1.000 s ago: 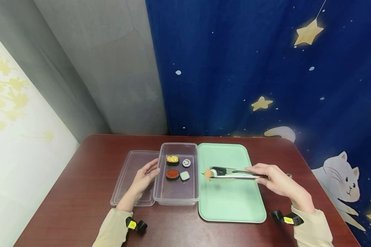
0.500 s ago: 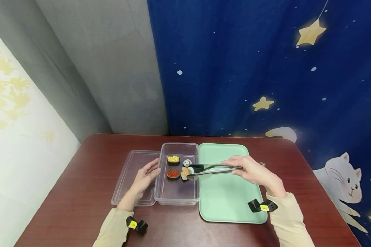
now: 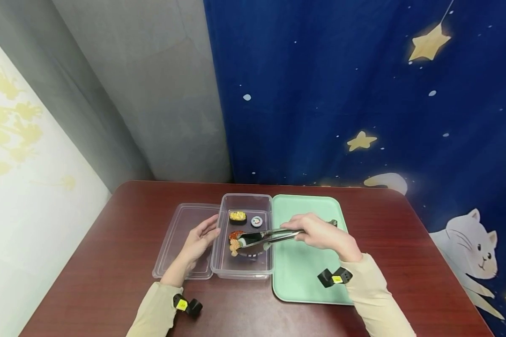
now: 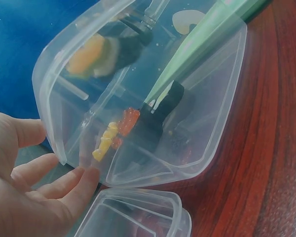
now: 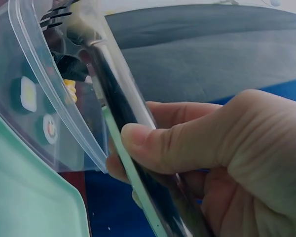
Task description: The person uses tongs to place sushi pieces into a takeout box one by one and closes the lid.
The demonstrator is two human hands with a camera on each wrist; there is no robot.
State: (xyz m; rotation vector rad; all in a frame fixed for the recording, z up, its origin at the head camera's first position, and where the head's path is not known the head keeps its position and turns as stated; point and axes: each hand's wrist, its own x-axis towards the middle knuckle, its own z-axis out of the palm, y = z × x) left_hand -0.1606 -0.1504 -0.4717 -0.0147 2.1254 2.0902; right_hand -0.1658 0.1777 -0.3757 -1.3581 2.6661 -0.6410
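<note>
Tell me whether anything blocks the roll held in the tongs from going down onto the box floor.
Nothing visible does. The metal tongs hold the seaweed-wrapped sushi roll over the bare near half of the clear plastic box; the other sushi pieces sit toward the far end.
</note>
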